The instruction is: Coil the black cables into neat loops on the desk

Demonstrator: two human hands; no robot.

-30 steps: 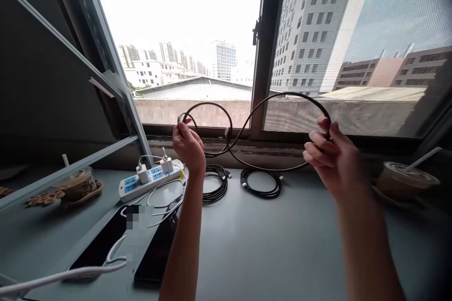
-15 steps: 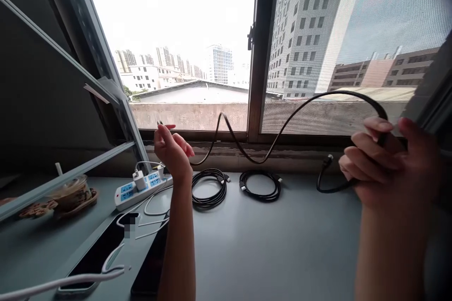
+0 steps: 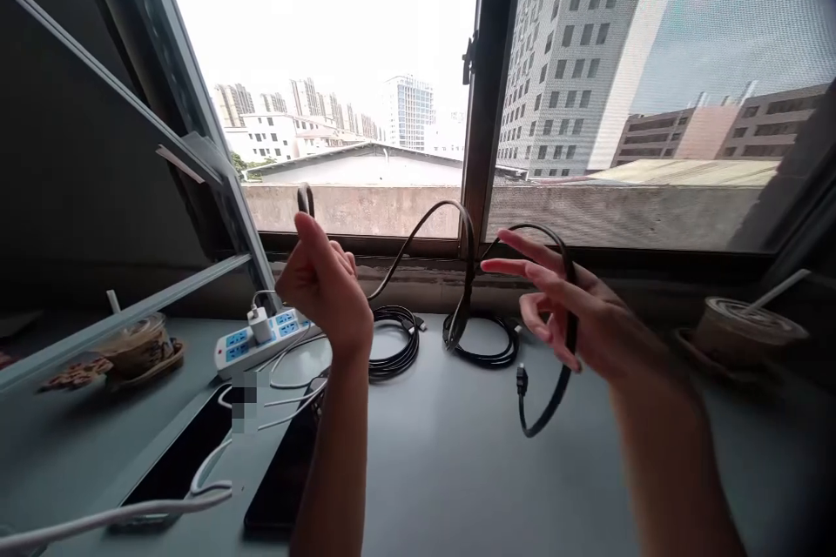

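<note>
Head view: where's the black cable [image 3: 471,248]?
Looping above the desk [image 3: 437,461], between the left hand [image 3: 326,291] and the right hand [image 3: 596,313], its plug [image 3: 522,379] dangling.
And their grip?
The left is curled around the cable; the right is spread, cable crossing it.

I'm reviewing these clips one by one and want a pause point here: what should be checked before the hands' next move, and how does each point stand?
1. Left hand closed on the held black cable: ok, a small loop rises above the thumb.
2. Right hand closed around the cable: not ok, two fingers point outward.
3. Cable connector in hand: not ok, it dangles below the right hand.
4. Held cable free of the right coil: cannot tell, they overlap in view.
5. Left coil on the table: ok.
6. Right-hand cup apart from the hands: ok.
</note>
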